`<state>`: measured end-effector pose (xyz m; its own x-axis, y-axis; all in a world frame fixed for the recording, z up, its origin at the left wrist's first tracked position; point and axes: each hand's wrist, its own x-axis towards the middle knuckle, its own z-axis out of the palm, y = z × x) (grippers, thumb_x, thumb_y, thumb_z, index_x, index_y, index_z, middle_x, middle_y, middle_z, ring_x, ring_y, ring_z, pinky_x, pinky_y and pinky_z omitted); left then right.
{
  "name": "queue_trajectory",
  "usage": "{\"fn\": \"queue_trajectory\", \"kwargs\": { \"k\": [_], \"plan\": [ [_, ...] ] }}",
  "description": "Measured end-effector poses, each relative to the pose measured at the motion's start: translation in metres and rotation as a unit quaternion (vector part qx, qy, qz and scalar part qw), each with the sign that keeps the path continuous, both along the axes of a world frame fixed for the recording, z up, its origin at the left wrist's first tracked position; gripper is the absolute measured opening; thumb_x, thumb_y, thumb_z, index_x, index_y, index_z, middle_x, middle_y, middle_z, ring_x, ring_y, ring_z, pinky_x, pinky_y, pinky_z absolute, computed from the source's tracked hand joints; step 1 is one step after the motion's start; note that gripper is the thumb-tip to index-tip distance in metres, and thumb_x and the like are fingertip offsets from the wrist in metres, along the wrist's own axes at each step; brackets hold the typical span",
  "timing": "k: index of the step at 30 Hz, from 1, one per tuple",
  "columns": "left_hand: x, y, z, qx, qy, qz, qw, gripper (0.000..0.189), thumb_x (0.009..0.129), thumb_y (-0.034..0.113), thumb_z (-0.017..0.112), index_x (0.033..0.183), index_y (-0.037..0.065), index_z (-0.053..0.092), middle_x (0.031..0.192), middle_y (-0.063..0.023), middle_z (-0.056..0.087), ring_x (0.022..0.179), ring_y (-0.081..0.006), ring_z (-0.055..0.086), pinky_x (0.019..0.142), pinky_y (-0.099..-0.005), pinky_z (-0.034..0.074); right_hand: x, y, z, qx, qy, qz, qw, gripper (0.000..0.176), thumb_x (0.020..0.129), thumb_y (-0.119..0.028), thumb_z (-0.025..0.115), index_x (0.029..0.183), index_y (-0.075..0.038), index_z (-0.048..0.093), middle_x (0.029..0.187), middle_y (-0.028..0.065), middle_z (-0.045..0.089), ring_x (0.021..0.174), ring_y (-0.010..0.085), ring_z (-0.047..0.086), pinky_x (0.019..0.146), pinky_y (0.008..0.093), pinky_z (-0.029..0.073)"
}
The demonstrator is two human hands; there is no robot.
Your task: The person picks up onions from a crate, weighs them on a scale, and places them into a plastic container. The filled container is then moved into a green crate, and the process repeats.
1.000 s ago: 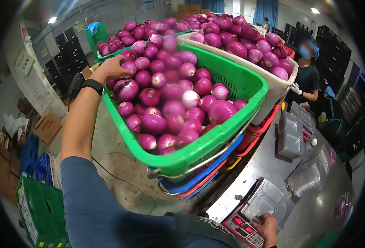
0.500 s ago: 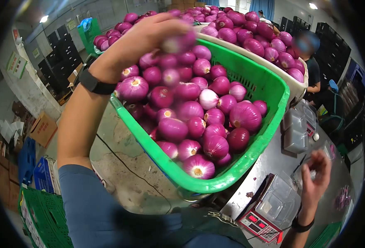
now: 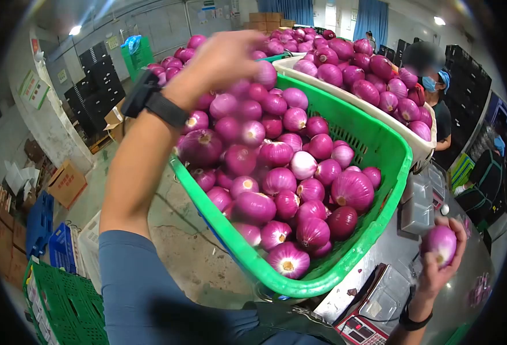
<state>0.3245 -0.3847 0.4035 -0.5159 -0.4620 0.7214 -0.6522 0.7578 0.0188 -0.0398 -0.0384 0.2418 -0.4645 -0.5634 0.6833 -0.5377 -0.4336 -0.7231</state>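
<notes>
We logged right hand (image 3: 437, 270) gripping one red onion (image 3: 440, 244) near scale (image 3: 360, 332). Left hand (image 3: 225, 57) over green basket (image 3: 253, 261) heaped with onions (image 3: 276, 184); grip blurred, couldn't tell. Beige crate (image 3: 425, 150) behind, likewise full.

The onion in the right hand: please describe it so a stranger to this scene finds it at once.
Find the big green basket heaped with red onions. Right of its lower corner, above the steel table, the person's right hand is raised. The onion it holds is the only one away from the heaps.
</notes>
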Motion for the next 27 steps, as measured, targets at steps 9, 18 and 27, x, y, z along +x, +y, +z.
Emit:
{"fn": "queue_trajectory", "kwargs": {
  "k": [9,18,27],
  "plan": [
    [0.089,-0.079,-0.067,0.219,-0.118,0.299,0.921,0.086,0.057,0.019,0.086,0.138,0.013,0.057,0.129,-0.0213,0.064,0.124,-0.0417,0.057,0.107,-0.0472,0.047,-0.104,0.113,-0.123,-0.012,-0.323,-0.082,0.943,0.056,0.098,-0.039,0.057,0.139,-0.001,0.051,0.121,0.0145,0.067,0.093,0.0173,0.064,0.078,0.0286,0.051],
    [0.095,-0.059,-0.052,0.077,0.135,0.079,0.985,0.077,0.058,0.002,0.080,0.132,0.006,0.059,0.125,-0.0142,0.065,0.114,-0.0290,0.064,0.102,-0.0393,0.051,-0.082,0.133,-0.145,-0.004,-0.551,-0.112,0.827,0.048,0.102,-0.048,0.050,0.132,-0.012,0.059,0.105,0.0108,0.069,0.077,0.0270,0.070,0.057,0.0379,0.059],
    [0.090,0.166,-0.056,0.110,0.279,-0.180,0.937,0.090,0.085,0.031,0.079,0.156,0.003,0.031,0.147,-0.0208,0.048,0.128,-0.0300,0.057,0.111,-0.0387,0.046,-0.098,0.172,-0.176,-0.013,-0.528,-0.022,0.849,0.062,0.083,-0.018,0.060,0.141,-0.003,0.046,0.118,0.0187,0.061,0.102,0.0398,0.069,0.081,0.0462,0.064]
  ]
}}
